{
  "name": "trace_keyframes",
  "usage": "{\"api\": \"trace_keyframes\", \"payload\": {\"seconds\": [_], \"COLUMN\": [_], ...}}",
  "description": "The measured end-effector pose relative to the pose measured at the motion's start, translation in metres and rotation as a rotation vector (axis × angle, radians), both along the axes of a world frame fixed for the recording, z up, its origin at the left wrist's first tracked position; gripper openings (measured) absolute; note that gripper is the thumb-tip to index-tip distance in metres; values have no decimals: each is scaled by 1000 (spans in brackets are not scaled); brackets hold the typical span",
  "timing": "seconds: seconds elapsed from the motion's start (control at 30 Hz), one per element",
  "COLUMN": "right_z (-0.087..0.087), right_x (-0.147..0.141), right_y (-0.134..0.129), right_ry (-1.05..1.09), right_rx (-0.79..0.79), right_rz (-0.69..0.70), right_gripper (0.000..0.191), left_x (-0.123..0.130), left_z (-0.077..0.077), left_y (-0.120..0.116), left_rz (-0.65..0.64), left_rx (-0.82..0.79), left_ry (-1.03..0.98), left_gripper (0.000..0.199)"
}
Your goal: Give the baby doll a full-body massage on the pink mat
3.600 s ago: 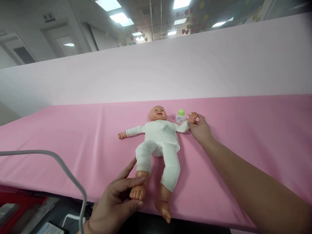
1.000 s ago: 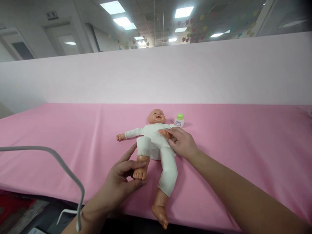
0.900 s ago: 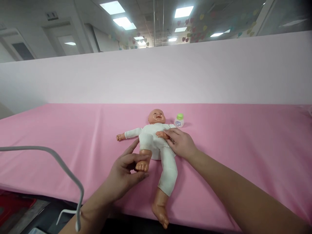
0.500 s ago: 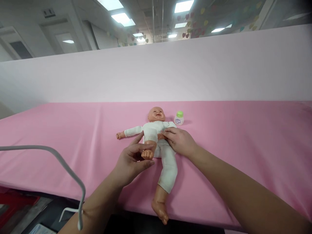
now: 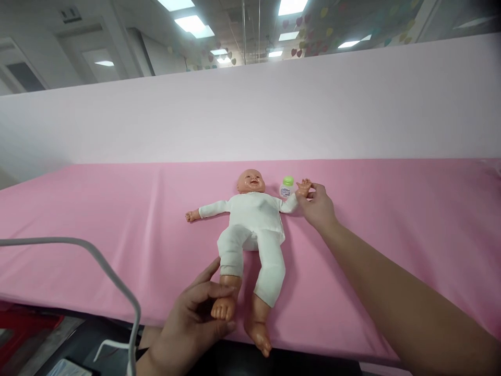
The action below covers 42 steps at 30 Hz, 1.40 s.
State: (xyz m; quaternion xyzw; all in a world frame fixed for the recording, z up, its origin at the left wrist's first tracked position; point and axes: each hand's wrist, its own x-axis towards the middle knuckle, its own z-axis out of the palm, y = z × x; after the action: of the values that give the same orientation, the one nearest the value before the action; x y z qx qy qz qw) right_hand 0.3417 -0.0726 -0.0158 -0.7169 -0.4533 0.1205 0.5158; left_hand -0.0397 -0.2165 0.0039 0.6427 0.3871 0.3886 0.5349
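A baby doll [image 5: 256,211] in a white cloth suit lies on its back on the pink sheet, head away from me. My left hand [image 5: 199,310] grips the doll's foot on the left side, fingers and thumb around the ankle. With fingers closed round the doll's hand on the right side, my right hand [image 5: 319,208] holds that arm out from the body. The doll's other arm is stretched to the left, and its other leg lies straight towards me. Just behind the held arm stands a small clear bottle with a green cap [image 5: 287,186], partly covered by it.
The pink sheet [image 5: 117,224] covers the table, with a white wall panel [image 5: 250,115] behind it. A grey bent tube [image 5: 105,266] rises at the lower left, near my left forearm. Below the front edge sits a dark seat [image 5: 90,344] beside something red [image 5: 27,329].
My left hand has drawn the doll's bent leg down towards me, straightening it. My right hand has swung the doll's arm from across its belly out to the right.
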Motion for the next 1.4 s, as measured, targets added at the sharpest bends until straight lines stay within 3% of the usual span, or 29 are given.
{"api": "trace_keyframes", "payload": {"seconds": [0.13,0.23,0.37,0.5,0.6,0.7,0.83,1.0,1.2,1.4], "right_z": [-14,-18,-7,7,11,12,13,13,12,14], "right_x": [20,26,15,-15,-40,-58,-70,-68,-65,-63], "right_y": [9,11,6,-6,-16,-24,-28,-24,-25,-28], "right_ry": [129,197,184,125,-22,-301,-705,-921,-881,-544], "right_rx": [-169,-196,-108,87,176,195,145,124,119,153], "right_rz": [3,2,-15,71,176,315,451,524,559,462], "right_gripper": [65,64,68,64,56,47,35,32,37,51], "left_x": [-7,-8,-3,6,16,28,43,56,60,32], "left_z": [-12,-12,-1,21,37,46,50,49,49,46], "left_y": [-9,-11,-9,-5,4,18,38,56,63,43], "left_rz": [7,2,11,-32,-31,-21,-22,-73,-48,-62], "left_rx": [-39,-52,-5,63,131,159,145,95,94,141], "left_ry": [34,73,117,144,173,160,97,58,58,59], "left_gripper": [39,39,37,32,31,35,30,34,40,37]}}
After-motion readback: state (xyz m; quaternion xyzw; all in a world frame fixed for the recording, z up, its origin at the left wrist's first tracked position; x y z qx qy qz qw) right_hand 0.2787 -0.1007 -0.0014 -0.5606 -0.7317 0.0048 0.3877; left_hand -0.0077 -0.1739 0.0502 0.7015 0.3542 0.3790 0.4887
